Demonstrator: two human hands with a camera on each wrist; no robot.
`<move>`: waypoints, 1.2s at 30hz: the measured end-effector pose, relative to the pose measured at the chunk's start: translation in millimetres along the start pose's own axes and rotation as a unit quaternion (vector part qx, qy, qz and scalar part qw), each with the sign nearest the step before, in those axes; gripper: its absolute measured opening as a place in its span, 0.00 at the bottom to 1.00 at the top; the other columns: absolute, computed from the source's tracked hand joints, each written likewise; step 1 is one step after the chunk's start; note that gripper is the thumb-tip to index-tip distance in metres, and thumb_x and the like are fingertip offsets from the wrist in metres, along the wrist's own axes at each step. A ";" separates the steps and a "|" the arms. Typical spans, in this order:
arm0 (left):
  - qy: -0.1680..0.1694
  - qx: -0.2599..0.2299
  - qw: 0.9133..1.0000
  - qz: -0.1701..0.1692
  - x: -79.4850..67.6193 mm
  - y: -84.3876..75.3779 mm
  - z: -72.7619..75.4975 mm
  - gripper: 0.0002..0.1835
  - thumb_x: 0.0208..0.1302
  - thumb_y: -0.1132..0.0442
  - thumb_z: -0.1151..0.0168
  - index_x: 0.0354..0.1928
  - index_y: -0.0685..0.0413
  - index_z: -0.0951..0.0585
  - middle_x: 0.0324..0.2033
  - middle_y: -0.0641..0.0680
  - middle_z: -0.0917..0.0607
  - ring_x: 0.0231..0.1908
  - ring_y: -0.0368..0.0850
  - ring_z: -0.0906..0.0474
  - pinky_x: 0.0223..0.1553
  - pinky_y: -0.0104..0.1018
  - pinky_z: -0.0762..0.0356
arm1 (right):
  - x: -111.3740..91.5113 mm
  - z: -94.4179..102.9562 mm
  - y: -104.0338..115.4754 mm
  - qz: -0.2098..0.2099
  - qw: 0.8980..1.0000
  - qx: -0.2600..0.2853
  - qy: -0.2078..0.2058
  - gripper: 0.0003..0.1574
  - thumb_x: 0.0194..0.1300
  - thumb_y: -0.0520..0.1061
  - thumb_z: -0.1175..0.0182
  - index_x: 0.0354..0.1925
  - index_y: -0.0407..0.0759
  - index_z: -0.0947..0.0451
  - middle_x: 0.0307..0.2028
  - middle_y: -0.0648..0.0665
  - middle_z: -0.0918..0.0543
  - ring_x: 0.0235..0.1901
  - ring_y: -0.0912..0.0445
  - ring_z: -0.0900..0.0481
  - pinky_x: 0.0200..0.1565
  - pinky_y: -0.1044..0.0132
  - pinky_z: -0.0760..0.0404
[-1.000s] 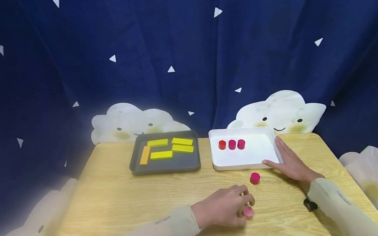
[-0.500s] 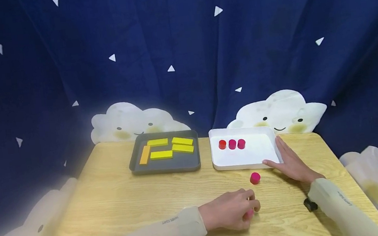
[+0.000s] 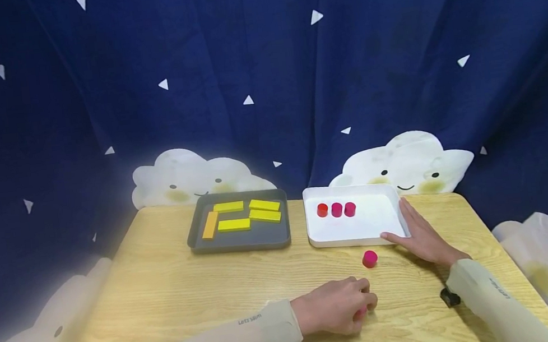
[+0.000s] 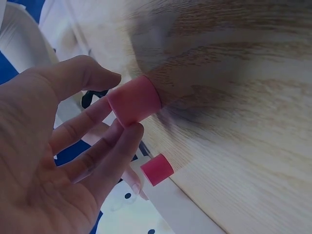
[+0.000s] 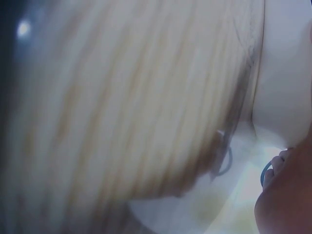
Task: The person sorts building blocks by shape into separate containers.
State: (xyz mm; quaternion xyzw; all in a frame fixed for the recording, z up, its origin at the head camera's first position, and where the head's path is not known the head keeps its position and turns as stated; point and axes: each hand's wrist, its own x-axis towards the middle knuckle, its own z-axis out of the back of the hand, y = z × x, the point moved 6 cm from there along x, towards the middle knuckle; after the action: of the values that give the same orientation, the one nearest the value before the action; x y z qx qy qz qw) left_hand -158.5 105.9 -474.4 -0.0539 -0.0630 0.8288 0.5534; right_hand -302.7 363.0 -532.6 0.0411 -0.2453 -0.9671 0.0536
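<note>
In the head view my left hand (image 3: 337,306) is low over the front of the table, its fingers about a pink cylinder block (image 3: 360,313) that they mostly hide. The left wrist view shows the thumb and fingertips pinching that block (image 4: 135,101), which stands on the wood. Just beyond it a deep-pink cylinder block (image 3: 370,259) stands on the table, apart from both hands. With straight fingers my right hand (image 3: 423,237) rests against the right end of the white tray (image 3: 382,232), thumb at its front corner. Inside this tray a red block (image 3: 322,210) and two magenta blocks (image 3: 343,209) form a row.
Left of the white tray lies a dark grey tray (image 3: 242,247) with several yellow bars (image 3: 234,225) and an orange bar (image 3: 210,225). A blue curtain (image 3: 240,56) hangs behind the wooden table (image 3: 165,285). A small black object (image 3: 449,296) is by the right forearm.
My left hand has shifted slightly right and its fingers have closed about the pink block, covering more of it. The right hand and both trays stay in place.
</note>
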 end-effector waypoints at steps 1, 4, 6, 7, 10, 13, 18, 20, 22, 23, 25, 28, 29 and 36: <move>0.000 -0.001 1.000 -0.001 -0.2 -0.1 -0.3 0.11 0.66 0.61 0.27 0.47 0.42 0.15 0.36 0.40 0.26 0.35 0.31 0.31 0.31 0.16 0.34 | 0.0 -0.2 0.0 0.000 1.000 0.000 0.000 0.81 0.67 0.80 0.38 0.86 0.43 0.78 0.86 0.34 0.73 0.83 0.27 0.65 0.75 0.20 0.57; 0.003 -0.003 1.000 0.000 -0.5 0.1 -0.8 0.10 0.67 0.61 0.27 0.47 0.41 0.15 0.36 0.39 0.26 0.35 0.30 0.31 0.32 0.16 0.34 | -0.2 -0.5 0.4 0.001 1.000 0.000 0.000 0.81 0.67 0.80 0.38 0.86 0.43 0.78 0.86 0.35 0.74 0.83 0.27 0.65 0.75 0.20 0.57; 0.004 -0.002 1.000 0.000 -0.8 0.3 -1.1 0.09 0.67 0.60 0.27 0.47 0.41 0.15 0.36 0.39 0.26 0.35 0.30 0.31 0.32 0.16 0.34 | -0.1 -0.8 0.3 0.001 1.000 0.000 0.001 0.81 0.67 0.80 0.38 0.86 0.42 0.78 0.86 0.35 0.74 0.83 0.27 0.65 0.75 0.20 0.57; 0.005 -0.001 1.000 0.000 -1.0 0.3 -1.1 0.09 0.67 0.60 0.27 0.47 0.40 0.15 0.36 0.39 0.26 0.35 0.30 0.31 0.32 0.16 0.34 | 0.1 -1.0 0.1 0.000 1.000 0.000 0.001 0.81 0.67 0.80 0.38 0.86 0.42 0.78 0.86 0.35 0.75 0.83 0.27 0.65 0.75 0.21 0.57; 0.007 -0.001 1.000 0.004 -1.9 0.7 -0.6 0.09 0.68 0.60 0.27 0.46 0.40 0.15 0.36 0.39 0.25 0.35 0.30 0.31 0.33 0.17 0.33 | 0.5 -0.9 -0.1 0.001 1.000 -0.002 0.000 0.81 0.67 0.80 0.38 0.86 0.42 0.78 0.86 0.35 0.74 0.83 0.27 0.64 0.75 0.21 0.57; 0.009 -0.003 1.000 0.008 -3.1 1.1 0.3 0.09 0.67 0.61 0.27 0.45 0.40 0.15 0.35 0.39 0.25 0.34 0.31 0.31 0.32 0.17 0.33 | 0.7 -0.6 -0.1 0.002 1.000 -0.002 -0.001 0.81 0.67 0.79 0.38 0.86 0.41 0.77 0.86 0.35 0.74 0.82 0.27 0.64 0.75 0.21 0.57; 0.009 -0.003 1.000 0.007 -5.7 0.5 1.4 0.08 0.68 0.61 0.27 0.45 0.41 0.15 0.33 0.39 0.26 0.32 0.30 0.32 0.31 0.17 0.34 | 0.5 -1.0 -0.2 0.003 1.000 -0.003 -0.002 0.81 0.67 0.79 0.38 0.86 0.40 0.76 0.86 0.33 0.73 0.82 0.27 0.63 0.75 0.21 0.56; 0.010 -0.003 1.000 0.006 -6.8 0.2 1.7 0.07 0.68 0.61 0.28 0.45 0.41 0.15 0.33 0.39 0.26 0.32 0.30 0.32 0.31 0.16 0.34 | 0.4 -1.2 -0.3 0.003 1.000 -0.003 -0.002 0.81 0.67 0.79 0.38 0.86 0.40 0.75 0.86 0.33 0.73 0.82 0.27 0.63 0.75 0.21 0.56; 0.012 -0.005 1.000 0.007 -7.8 0.2 1.8 0.07 0.69 0.61 0.28 0.45 0.41 0.15 0.33 0.39 0.26 0.32 0.30 0.32 0.31 0.16 0.34 | 0.3 -1.4 -0.4 0.003 1.000 -0.003 -0.002 0.81 0.67 0.79 0.38 0.86 0.39 0.75 0.86 0.33 0.73 0.82 0.27 0.63 0.75 0.21 0.57; 0.012 -0.006 1.000 0.007 -8.2 0.2 1.8 0.07 0.69 0.61 0.28 0.45 0.41 0.15 0.33 0.39 0.26 0.32 0.30 0.32 0.31 0.16 0.34 | 0.3 -1.5 -0.5 0.004 1.000 -0.003 -0.003 0.81 0.67 0.79 0.38 0.86 0.39 0.75 0.86 0.34 0.73 0.82 0.27 0.63 0.75 0.21 0.57; 0.012 -0.007 1.000 0.005 -9.3 -0.1 1.9 0.07 0.69 0.61 0.28 0.45 0.41 0.15 0.33 0.39 0.26 0.32 0.29 0.32 0.31 0.16 0.34 | 0.1 -1.6 -0.4 0.004 1.000 -0.002 -0.003 0.81 0.67 0.79 0.38 0.86 0.39 0.75 0.86 0.34 0.73 0.82 0.27 0.64 0.75 0.20 0.57; 0.009 -0.007 1.000 0.005 -11.3 0.0 2.1 0.07 0.68 0.61 0.28 0.44 0.41 0.15 0.33 0.39 0.26 0.32 0.29 0.32 0.30 0.16 0.34 | -0.2 -1.5 -0.1 0.006 1.000 -0.002 -0.003 0.81 0.67 0.79 0.38 0.86 0.39 0.75 0.86 0.34 0.73 0.82 0.27 0.64 0.75 0.21 0.57; 0.007 -0.007 1.000 0.006 -12.1 0.3 2.1 0.08 0.67 0.61 0.27 0.44 0.41 0.15 0.33 0.39 0.26 0.32 0.29 0.32 0.30 0.16 0.34 | -0.3 -1.3 0.3 0.006 1.000 -0.002 -0.003 0.81 0.67 0.79 0.38 0.86 0.39 0.75 0.86 0.33 0.73 0.82 0.27 0.64 0.75 0.21 0.57; 0.002 -0.020 1.000 0.021 -19.0 6.9 5.0 0.12 0.61 0.63 0.25 0.42 0.41 0.19 0.32 0.39 0.29 0.32 0.30 0.33 0.29 0.18 0.35 | 0.2 0.9 2.2 0.010 1.000 0.002 -0.002 0.80 0.68 0.78 0.37 0.86 0.39 0.76 0.86 0.33 0.72 0.83 0.27 0.63 0.76 0.22 0.56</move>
State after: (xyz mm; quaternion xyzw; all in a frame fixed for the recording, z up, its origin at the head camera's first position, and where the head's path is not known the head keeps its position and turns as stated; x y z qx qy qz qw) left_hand -158.3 85.4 -470.2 -0.0676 -0.0777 0.8386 0.5350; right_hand -302.8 361.5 -530.7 0.0371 -0.2474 -0.9661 0.0632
